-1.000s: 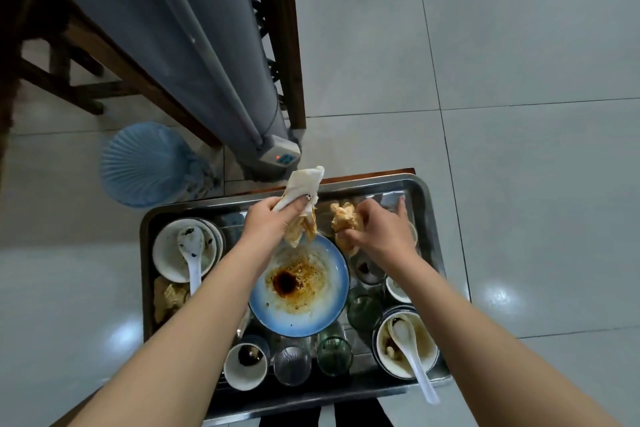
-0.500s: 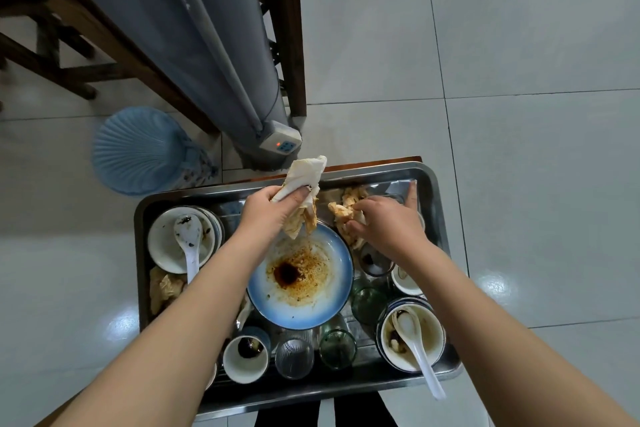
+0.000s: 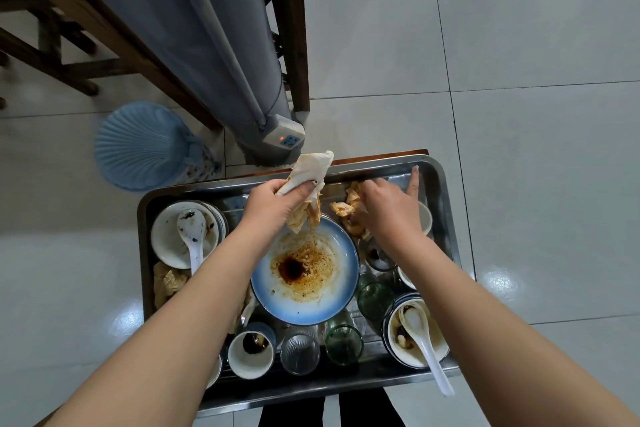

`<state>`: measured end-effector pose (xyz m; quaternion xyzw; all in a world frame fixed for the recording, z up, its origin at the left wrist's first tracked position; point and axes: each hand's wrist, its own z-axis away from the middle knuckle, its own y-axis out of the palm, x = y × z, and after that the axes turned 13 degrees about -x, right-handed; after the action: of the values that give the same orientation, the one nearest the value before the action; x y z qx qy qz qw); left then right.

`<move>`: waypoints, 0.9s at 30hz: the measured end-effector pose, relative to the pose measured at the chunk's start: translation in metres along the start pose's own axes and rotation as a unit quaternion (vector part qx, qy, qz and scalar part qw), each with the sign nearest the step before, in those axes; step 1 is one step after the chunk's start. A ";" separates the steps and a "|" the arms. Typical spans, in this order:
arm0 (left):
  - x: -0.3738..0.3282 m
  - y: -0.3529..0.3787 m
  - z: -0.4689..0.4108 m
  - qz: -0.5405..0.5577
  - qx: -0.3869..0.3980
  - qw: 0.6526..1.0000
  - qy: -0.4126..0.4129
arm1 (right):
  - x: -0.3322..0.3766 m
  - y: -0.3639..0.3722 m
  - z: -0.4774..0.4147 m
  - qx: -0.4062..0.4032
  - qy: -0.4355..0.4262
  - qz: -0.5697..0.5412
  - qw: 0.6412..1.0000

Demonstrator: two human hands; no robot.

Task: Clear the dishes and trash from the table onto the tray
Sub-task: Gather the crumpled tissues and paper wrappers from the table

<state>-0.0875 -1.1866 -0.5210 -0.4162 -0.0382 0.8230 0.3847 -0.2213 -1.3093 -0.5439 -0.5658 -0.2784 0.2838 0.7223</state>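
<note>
Gently release stained napkin (image 3: 309,168) gripped by left hand (image 3: 277,203) and crumpled wad (image 3: 346,209) pinched by right hand (image 3: 389,210) just beyond blue plate (image 3: 274,302).

Two bare hands in shot now, the person's left hand (image 3: 277,201) and right hand (image 3: 388,208), skin uncovered from the fingertips back. There's the left bare forearm (image 3: 194,288), long and smooth, and the right bare forearm (image 3: 467,295) to match, both uncovered right out to the frame's edge. On the right hand, a short pale fingernail (image 3: 415,168) catches the light. Down at the bottom edge, a pair of dark trouser legs (image 3: 294,414), black or close to it, fabric too shadowed to read
</note>
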 end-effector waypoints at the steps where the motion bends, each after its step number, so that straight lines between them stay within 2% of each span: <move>1: 0.000 0.000 0.000 -0.002 0.001 1.000 0.002 | 0.001 0.000 0.002 -0.001 -0.009 0.000 1.000; 5: -0.001 0.000 0.002 -0.008 0.001 1.000 0.007 | -0.002 -0.007 0.000 0.026 -0.036 -0.038 0.998; 8: -0.002 0.000 0.000 -0.019 -0.001 1.000 0.012 | -0.013 -0.015 -0.003 0.063 -0.008 -0.126 0.990; 13: -0.004 0.002 0.001 -0.016 -0.002 1.000 0.024 | -0.026 -0.020 0.004 0.034 0.049 -0.236 0.970; 17: -0.010 0.006 0.004 -0.023 0.012 0.999 0.038 | -0.021 -0.028 0.013 0.022 0.135 -0.393 0.909; 23: -0.022 0.011 0.004 -0.069 0.054 0.992 0.087 | -0.015 -0.048 0.011 0.000 0.226 -0.567 0.792; 27: -0.033 0.010 -0.001 -0.146 0.084 0.977 0.134 | -0.013 -0.053 0.004 0.019 0.198 -0.577 0.792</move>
<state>-0.0813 -1.2163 -0.5035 -0.4793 0.0225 0.6949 0.5356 -0.2282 -1.3269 -0.4930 -0.3297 -0.3990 -0.2986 0.8018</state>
